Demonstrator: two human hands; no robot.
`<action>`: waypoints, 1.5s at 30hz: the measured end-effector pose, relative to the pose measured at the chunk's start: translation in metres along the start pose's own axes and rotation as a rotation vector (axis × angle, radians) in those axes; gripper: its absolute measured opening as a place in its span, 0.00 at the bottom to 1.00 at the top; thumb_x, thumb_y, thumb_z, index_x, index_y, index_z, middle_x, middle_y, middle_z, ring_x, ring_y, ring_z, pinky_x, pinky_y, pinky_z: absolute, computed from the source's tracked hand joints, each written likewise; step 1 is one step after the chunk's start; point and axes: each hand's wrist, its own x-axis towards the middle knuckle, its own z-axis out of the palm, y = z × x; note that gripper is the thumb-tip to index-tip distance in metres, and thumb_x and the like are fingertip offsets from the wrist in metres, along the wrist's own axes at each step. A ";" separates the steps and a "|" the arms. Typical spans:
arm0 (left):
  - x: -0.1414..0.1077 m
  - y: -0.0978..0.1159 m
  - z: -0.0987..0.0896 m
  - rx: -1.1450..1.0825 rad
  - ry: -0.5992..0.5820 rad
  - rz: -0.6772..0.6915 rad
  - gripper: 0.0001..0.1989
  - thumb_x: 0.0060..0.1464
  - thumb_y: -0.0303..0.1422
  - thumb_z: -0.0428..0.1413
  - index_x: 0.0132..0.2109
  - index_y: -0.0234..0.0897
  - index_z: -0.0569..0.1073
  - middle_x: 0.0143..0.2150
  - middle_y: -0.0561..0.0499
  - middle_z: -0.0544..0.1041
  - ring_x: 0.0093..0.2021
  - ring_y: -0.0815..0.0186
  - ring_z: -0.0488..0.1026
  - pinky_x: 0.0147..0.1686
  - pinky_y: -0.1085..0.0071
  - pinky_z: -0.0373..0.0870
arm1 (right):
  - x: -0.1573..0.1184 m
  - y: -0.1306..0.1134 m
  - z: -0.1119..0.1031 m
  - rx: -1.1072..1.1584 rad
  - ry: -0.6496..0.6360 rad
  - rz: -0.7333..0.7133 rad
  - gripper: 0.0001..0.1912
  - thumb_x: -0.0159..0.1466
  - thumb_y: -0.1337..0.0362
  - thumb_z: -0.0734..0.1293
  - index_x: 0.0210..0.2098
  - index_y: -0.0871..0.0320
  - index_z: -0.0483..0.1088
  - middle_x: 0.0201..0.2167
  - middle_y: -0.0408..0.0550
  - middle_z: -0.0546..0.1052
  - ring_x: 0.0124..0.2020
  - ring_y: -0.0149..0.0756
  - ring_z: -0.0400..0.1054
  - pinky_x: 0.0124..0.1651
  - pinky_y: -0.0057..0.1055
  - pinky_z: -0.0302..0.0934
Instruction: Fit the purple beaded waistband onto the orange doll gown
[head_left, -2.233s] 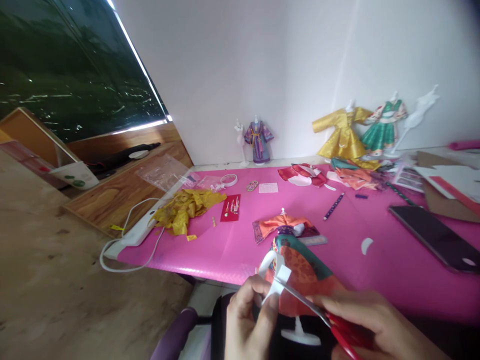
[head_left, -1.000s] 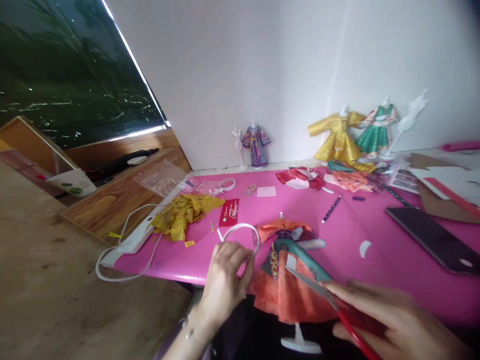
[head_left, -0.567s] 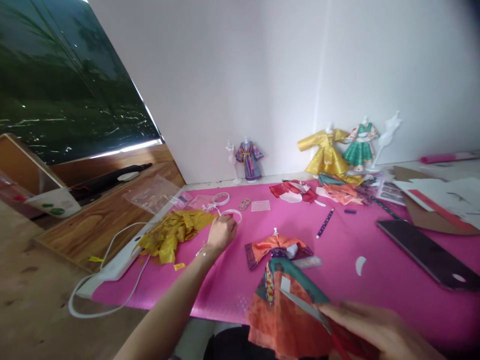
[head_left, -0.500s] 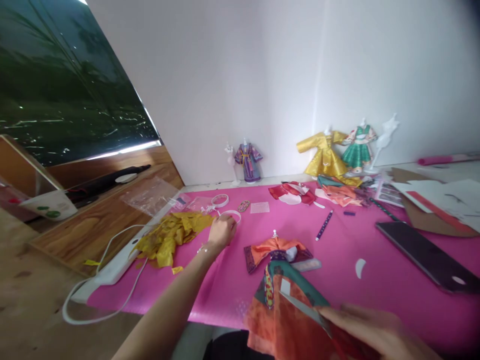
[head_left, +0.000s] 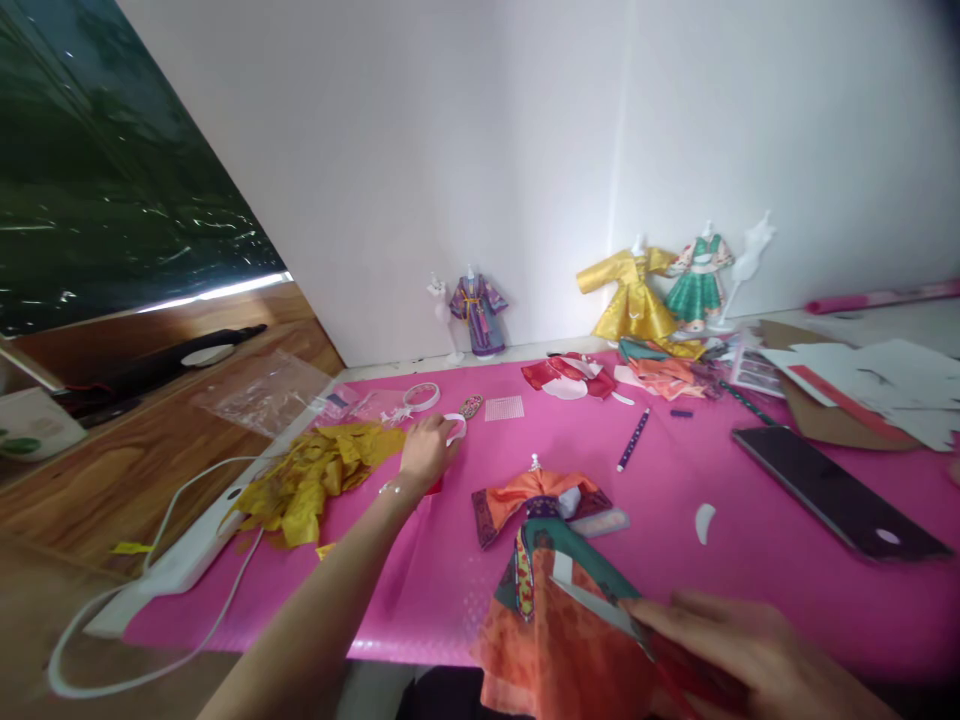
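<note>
- One hand, the left (head_left: 427,450), pinches a white ring (head_left: 459,432) toward the bench's (head_left: 420,600) back left corner.
- The right hand's (head_left: 739,645) fingers grip red-handled scissors (head_left: 600,606) over an orange dress (head_left: 517,655), front edge.

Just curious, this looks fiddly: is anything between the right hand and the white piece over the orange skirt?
Only the scissors the right hand holds; their tips are by the lower edge of the white piece, touching or not I cannot tell. Nothing else visible is between.
</note>
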 end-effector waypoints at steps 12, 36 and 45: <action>-0.097 0.104 -0.052 -0.942 -0.533 0.054 0.08 0.54 0.34 0.57 0.28 0.36 0.74 0.26 0.54 0.71 0.29 0.68 0.67 0.31 0.72 0.61 | 0.005 -0.014 -0.006 -0.114 -0.026 0.001 0.24 0.65 0.66 0.65 0.60 0.46 0.69 0.34 0.45 0.82 0.30 0.36 0.77 0.34 0.26 0.71; -0.100 0.086 -0.044 -1.005 -0.219 -0.073 0.06 0.55 0.35 0.55 0.34 0.37 0.72 0.28 0.54 0.70 0.30 0.67 0.67 0.33 0.70 0.63 | -0.004 0.038 -0.034 -0.524 0.098 0.299 0.16 0.66 0.52 0.62 0.48 0.52 0.73 0.43 0.51 0.81 0.40 0.48 0.77 0.39 0.40 0.72; -0.111 0.080 -0.036 -0.963 -0.327 -0.061 0.07 0.57 0.36 0.53 0.34 0.37 0.70 0.31 0.53 0.71 0.33 0.66 0.65 0.35 0.70 0.61 | 0.028 0.099 -0.075 -0.820 -0.056 0.322 0.17 0.68 0.55 0.61 0.48 0.57 0.77 0.38 0.57 0.78 0.36 0.49 0.75 0.33 0.37 0.65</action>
